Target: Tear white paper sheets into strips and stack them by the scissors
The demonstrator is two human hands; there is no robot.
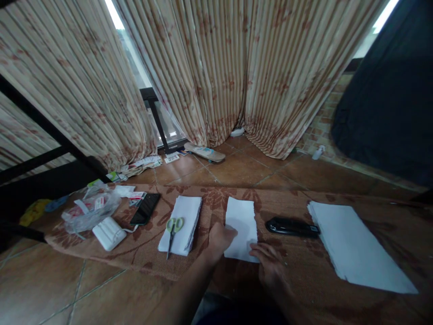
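Note:
A small white sheet of paper lies on a brown patterned rug. My left hand rests with curled fingers on the sheet's lower left edge. My right hand presses its fingers on the sheet's lower right corner. To the left lies a stack of cut white paper with green-handled scissors on top. A black stapler lies just right of the sheet.
A large stack of white paper lies at the right. A black phone, a white box and a plastic bag sit at the left. Striped curtains hang behind; a skateboard lies on the tiled floor.

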